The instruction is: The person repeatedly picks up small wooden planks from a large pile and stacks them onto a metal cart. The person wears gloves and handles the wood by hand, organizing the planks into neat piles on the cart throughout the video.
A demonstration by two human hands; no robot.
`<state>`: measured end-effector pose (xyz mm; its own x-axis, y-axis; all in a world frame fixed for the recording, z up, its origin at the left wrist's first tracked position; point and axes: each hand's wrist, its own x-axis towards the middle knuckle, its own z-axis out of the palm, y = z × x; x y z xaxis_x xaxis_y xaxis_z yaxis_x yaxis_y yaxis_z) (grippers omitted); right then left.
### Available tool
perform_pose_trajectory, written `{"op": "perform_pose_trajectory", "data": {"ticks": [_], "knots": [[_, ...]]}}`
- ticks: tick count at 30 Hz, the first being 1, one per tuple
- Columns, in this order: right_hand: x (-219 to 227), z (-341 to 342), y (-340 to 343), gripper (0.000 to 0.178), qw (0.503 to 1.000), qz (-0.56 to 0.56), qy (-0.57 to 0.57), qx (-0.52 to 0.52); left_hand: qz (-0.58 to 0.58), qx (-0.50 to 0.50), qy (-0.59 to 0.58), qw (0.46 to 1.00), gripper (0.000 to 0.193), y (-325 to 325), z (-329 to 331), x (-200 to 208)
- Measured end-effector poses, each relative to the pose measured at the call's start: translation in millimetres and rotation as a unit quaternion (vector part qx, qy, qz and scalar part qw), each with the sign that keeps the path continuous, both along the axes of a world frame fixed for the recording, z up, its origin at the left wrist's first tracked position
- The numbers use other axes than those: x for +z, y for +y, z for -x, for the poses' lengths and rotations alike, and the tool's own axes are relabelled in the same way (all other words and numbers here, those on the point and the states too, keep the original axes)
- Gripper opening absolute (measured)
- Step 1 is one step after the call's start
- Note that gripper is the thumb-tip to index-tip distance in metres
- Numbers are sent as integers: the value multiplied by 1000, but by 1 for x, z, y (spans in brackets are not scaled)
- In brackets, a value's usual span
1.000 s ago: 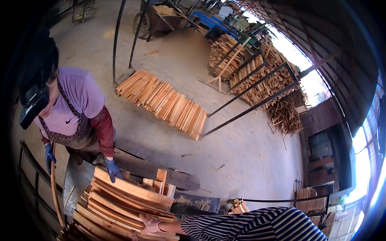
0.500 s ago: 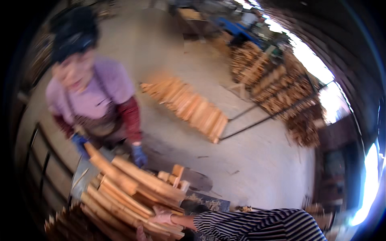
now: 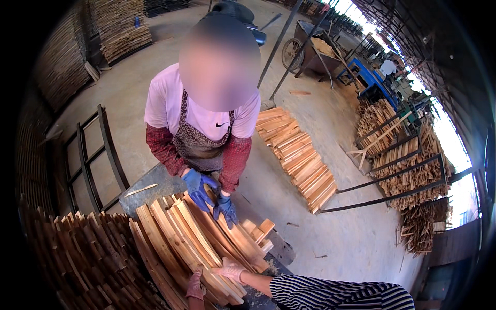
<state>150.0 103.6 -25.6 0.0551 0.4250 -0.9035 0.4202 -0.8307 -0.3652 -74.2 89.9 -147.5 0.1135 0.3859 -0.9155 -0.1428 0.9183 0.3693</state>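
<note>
Right hand (image 3: pixel 230 269), pale-pink gloved, at lower centre of frame, back upward, fingers pointing left; right forearm (image 3: pixel 257 282) bare near wrist, slanting in from lower right, dark-and-light striped sleeve (image 3: pixel 336 293) above it; left hand (image 3: pixel 195 287), likewise gloved, close to bottom edge, left of right hand and apart from it, fingers pointing up frame; finger curl of both too small to tell

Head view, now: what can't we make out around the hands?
All in the head view:
Right hand: underside hidden against the pale boards; grip unclear.
Left hand: grip unclear; forearm cut off by the lower edge.
Grey surface: mostly covered by boards.
Dark slat stack: lower left lost in black lens rim.
</note>
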Motion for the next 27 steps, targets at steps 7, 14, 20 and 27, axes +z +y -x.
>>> {"op": "perform_pose_trajectory", "data": {"ticks": [7, 14, 20, 27], "knots": [[7, -11, -9, 94, 996, 13, 86, -1, -22, 33, -78, 996, 59, 18, -36, 105], [104, 5, -24, 101, 996, -24, 84, -4, 80, 97, -179, 976, 92, 3, -37, 247], [179, -48, -56, 90, 957, -2, 289, 28, 1, 34, -140, 990, 88, 10, -90, 361], [235, -85, -51, 91, 968, 18, 246, 45, -79, -17, -88, 993, 84, 18, -119, 432]]}}
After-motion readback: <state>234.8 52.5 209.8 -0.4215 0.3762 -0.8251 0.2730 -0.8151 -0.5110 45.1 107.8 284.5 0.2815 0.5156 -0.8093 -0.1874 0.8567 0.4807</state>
